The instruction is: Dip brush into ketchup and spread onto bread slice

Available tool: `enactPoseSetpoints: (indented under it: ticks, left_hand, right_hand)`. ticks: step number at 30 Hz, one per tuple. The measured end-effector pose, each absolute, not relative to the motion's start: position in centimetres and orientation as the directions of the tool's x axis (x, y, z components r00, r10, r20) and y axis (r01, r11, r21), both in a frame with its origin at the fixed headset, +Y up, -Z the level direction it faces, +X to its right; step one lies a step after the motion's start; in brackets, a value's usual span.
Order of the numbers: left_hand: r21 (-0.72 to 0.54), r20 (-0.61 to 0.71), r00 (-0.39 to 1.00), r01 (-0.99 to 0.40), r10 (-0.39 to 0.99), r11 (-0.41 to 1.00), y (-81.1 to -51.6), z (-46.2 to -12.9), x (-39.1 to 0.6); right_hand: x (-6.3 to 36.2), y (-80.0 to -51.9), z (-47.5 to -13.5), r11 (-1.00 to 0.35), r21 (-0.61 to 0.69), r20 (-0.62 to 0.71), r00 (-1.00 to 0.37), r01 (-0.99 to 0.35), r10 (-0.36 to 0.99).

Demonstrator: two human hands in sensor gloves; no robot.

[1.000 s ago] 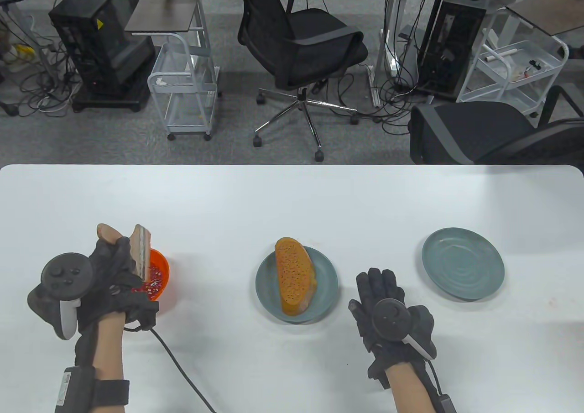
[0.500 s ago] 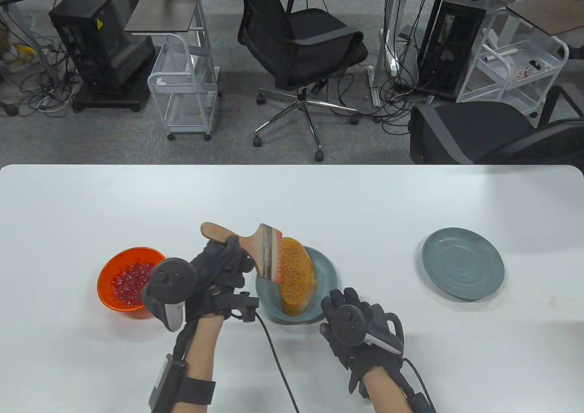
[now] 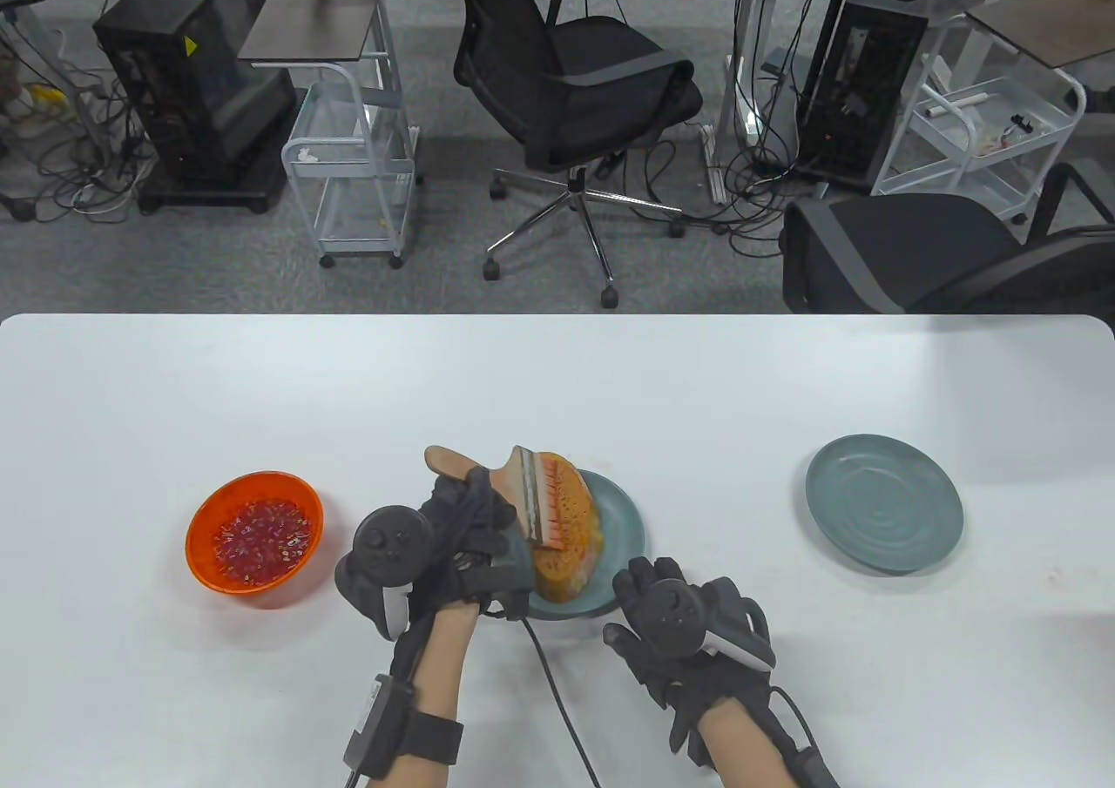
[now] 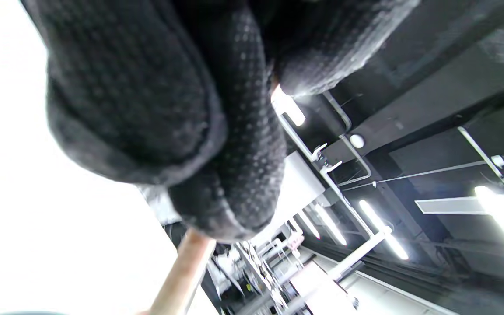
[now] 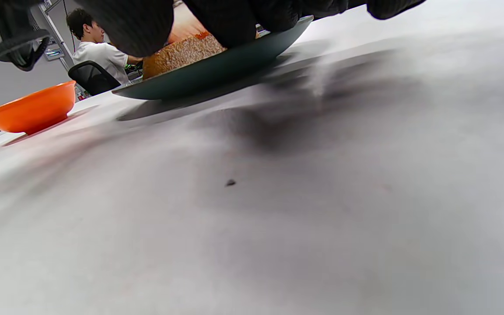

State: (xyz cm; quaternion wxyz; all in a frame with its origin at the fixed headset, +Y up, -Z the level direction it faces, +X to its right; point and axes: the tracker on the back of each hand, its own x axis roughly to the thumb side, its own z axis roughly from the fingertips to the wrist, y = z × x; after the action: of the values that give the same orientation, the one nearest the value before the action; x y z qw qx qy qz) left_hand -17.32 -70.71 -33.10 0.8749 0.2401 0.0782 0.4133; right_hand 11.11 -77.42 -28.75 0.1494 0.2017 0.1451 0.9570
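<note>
left hand (image 3: pixel 475 531) grips brush (image 3: pixel 536 505), bristles on orange bread slice (image 3: pixel 566 535); right hand (image 3: pixel 671 622) empty, spread.

The brush (image 3: pixel 523 496) had a pale, smooth wooden handle and a dull metal ferrule above reddish-stained bristles. The bread slice (image 3: pixel 566 535) looked porous and rough, orange across its face, with a grainy crust in the right wrist view. Under it the grey-green plate (image 3: pixel 623 514) was matt and smooth. The orange bowl (image 3: pixel 209 518) looked like glossy plastic, its red contents wet and shiny. Both hands, left hand (image 3: pixel 453 544) and right hand (image 3: pixel 688 640), wore black knitted cloth gloves with a dotted weave. The white desk (image 3: pixel 557 370) was smooth with a soft sheen.
</note>
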Motion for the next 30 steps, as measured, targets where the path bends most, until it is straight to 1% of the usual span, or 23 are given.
enactPoseSetpoints:
  ticks: [2, 5, 6, 8, 10, 11, 14, 15, 16, 17, 18, 19, 21, 23, 25, 26, 27, 29, 30]
  left_hand:
    - [0.502, 0.082, 0.648, -0.683, 0.757, 0.53, -70.2, -32.8, -17.3]
    - [0.452, 0.139, 0.577, -0.76, 0.805, 0.467, -69.7, -32.8, -16.6]
    - [0.407, 0.126, 0.523, -0.802, 0.843, 0.437, -69.9, -32.9, -16.2]
    - [0.331, 0.094, 0.466, -0.848, 0.88, 0.414, -70.5, -33.2, -15.5]
    - [0.279, 0.041, 0.453, -0.861, 0.891, 0.425, -71.3, -33.5, -15.1]
    - [0.272, 0.018, 0.464, -0.855, 0.886, 0.442, -71.7, -33.7, -15.1]
    - [0.314, 0.028, 0.464, -0.845, 0.885, 0.433, -72.0, -33.8, -16.1]
    - [0.356, 0.056, 0.493, -0.822, 0.868, 0.444, -71.6, -33.6, -16.4]
    - [0.403, 0.072, 0.556, -0.776, 0.828, 0.486, -71.1, -33.4, -16.6]
    - [0.466, 0.067, 0.65, -0.691, 0.757, 0.553, -70.5, -33.1, -17.0]
    - [0.504, 0.071, 0.696, -0.643, 0.714, 0.577, -70.1, -32.8, -17.4]
    - [0.513, 0.081, 0.688, -0.649, 0.721, 0.562, -69.9, -32.7, -17.5]
    - [0.495, 0.097, 0.638, -0.697, 0.764, 0.519, -69.6, -32.5, -17.5]
    - [0.425, 0.115, 0.567, -0.771, 0.816, 0.475, -69.7, -32.7, -16.9]
    - [0.309, 0.055, 0.457, -0.853, 0.888, 0.42, -70.8, -33.4, -16.0]
    - [0.287, 0.038, 0.442, -0.864, 0.896, 0.414, -71.2, -33.5, -15.8]
    - [0.277, 0.021, 0.439, -0.866, 0.898, 0.416, -71.8, -33.8, -15.7]
    - [0.306, -0.003, 0.475, -0.837, 0.88, 0.453, -72.3, -33.9, -16.1]
    - [0.323, 0.015, 0.475, -0.835, 0.88, 0.445, -72.2, -33.9, -16.5]
  right_hand:
    - [11.1, -77.5, -28.7, -0.911, 0.34, 0.342, -0.872, -0.233, 0.35]
    - [11.0, -77.5, -28.7, -0.911, 0.338, 0.338, -0.872, -0.237, 0.353]
    - [11.0, -77.5, -28.7, -0.911, 0.338, 0.338, -0.873, -0.236, 0.352]
    - [11.0, -77.6, -28.7, -0.911, 0.338, 0.34, -0.871, -0.237, 0.354]
    - [11.0, -77.6, -28.7, -0.908, 0.342, 0.338, -0.87, -0.242, 0.359]
    - [11.1, -77.6, -28.7, -0.906, 0.344, 0.336, -0.869, -0.245, 0.363]
    - [11.1, -77.6, -28.8, -0.904, 0.351, 0.332, -0.871, -0.244, 0.364]
    - [11.0, -77.6, -28.7, -0.905, 0.35, 0.332, -0.872, -0.242, 0.361]
    - [11.0, -77.6, -28.7, -0.906, 0.349, 0.331, -0.873, -0.24, 0.359]
    - [11.0, -77.6, -28.7, -0.906, 0.349, 0.33, -0.873, -0.24, 0.358]
    - [10.9, -77.6, -28.7, -0.906, 0.349, 0.33, -0.874, -0.24, 0.358]
    - [10.9, -77.6, -28.7, -0.906, 0.349, 0.329, -0.874, -0.24, 0.358]
    - [10.9, -77.6, -28.8, -0.904, 0.349, 0.325, -0.873, -0.246, 0.364]
    - [10.9, -77.7, -28.8, -0.901, 0.35, 0.322, -0.871, -0.256, 0.372]
    - [10.9, -77.7, -28.7, -0.901, 0.349, 0.322, -0.87, -0.256, 0.372]
    - [10.9, -77.7, -28.7, -0.902, 0.349, 0.323, -0.871, -0.254, 0.37]
    - [10.9, -77.7, -28.7, -0.903, 0.349, 0.325, -0.871, -0.251, 0.368]
    - [11.0, -77.7, -28.7, -0.902, 0.352, 0.327, -0.87, -0.252, 0.37]
    - [11.0, -77.7, -28.7, -0.9, 0.356, 0.326, -0.869, -0.252, 0.372]
